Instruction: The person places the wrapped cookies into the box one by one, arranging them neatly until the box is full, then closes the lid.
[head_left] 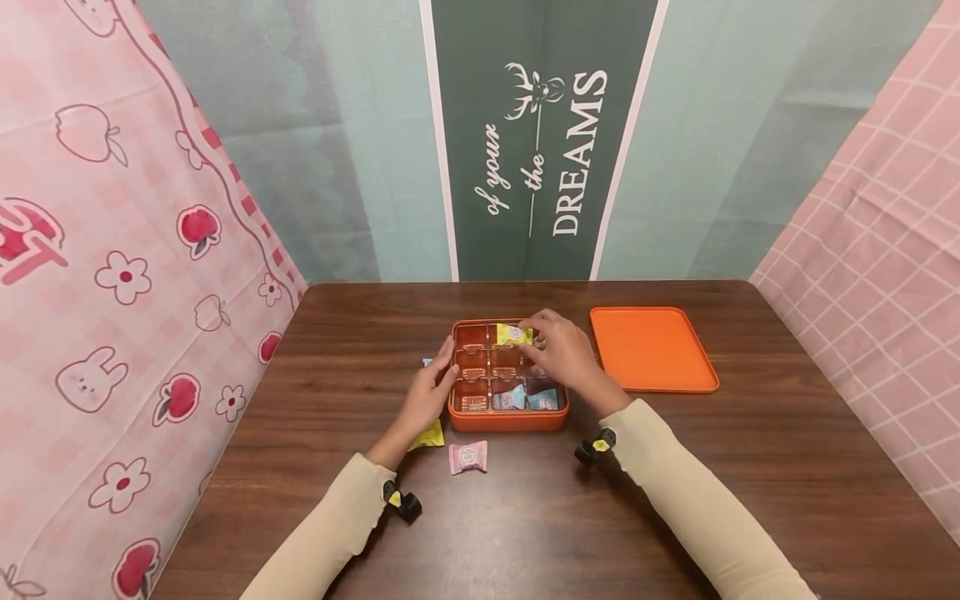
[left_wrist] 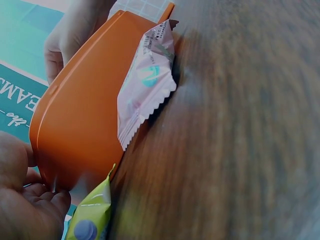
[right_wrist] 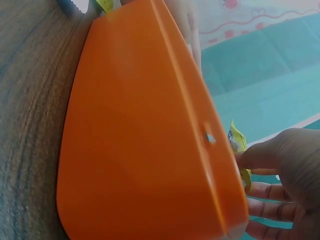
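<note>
Though crinkly, yellow packet (head_left: 511,335) in right grip (head_left: 562,350)

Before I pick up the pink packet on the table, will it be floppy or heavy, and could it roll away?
The pink packet is probably light, being much smaller than the orange box. Its creased wrapper, zigzag at the end, may crinkle and bend. Its flattish shape should help stop it rolling.

Smooth orange plastic box (head_left: 508,422), glossy wood-grain table (head_left: 525,533), crinkly wrappers (head_left: 468,457)
</note>
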